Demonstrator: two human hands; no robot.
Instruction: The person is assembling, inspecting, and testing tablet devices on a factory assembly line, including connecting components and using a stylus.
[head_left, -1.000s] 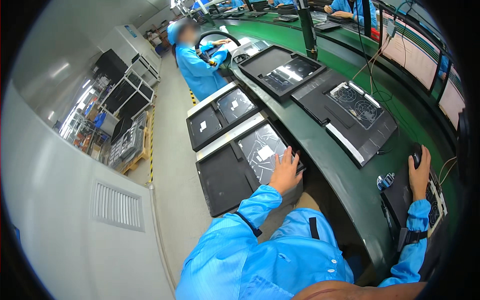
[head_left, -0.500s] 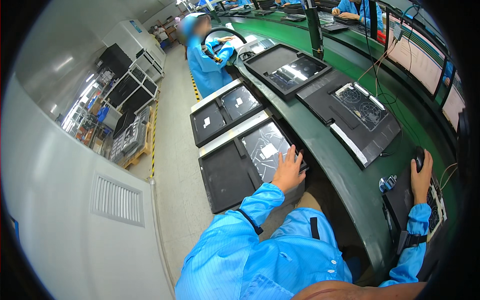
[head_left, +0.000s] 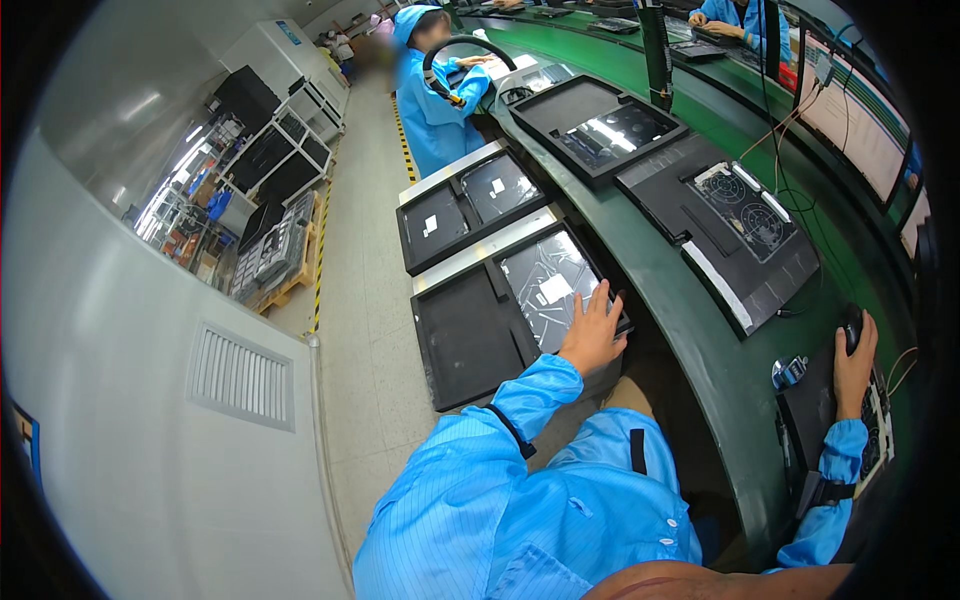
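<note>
My left hand (head_left: 594, 330) lies with spread fingers on the right edge of a black tray (head_left: 462, 335). Within the tray's right-hand compartment is a dark, shiny flat panel (head_left: 572, 272) with a white label and pale strips on it. The left-hand compartment holds nothing. Over on the green bench, my right hand (head_left: 853, 375) is wrapped round a black computer mouse (head_left: 851, 322). Beneath that forearm sit a dark flat unit and a part with round fans (head_left: 876, 425), both partly covered by my sleeve. A small silver-and-blue device (head_left: 789, 372) lies left of the mouse.
A second two-compartment black tray (head_left: 432, 228) stands beyond the first. On the curved green bench (head_left: 680, 350) are a black fixture with two round fans (head_left: 750, 215), another tray (head_left: 600, 125), cables and monitors (head_left: 855, 115). A co-worker in blue (head_left: 437, 110) works at the far left bench end.
The whole view has shifted slightly, so the scene sits a little further right and higher. Both hands keep their places, the left on the tray's edge and the right on the mouse.
</note>
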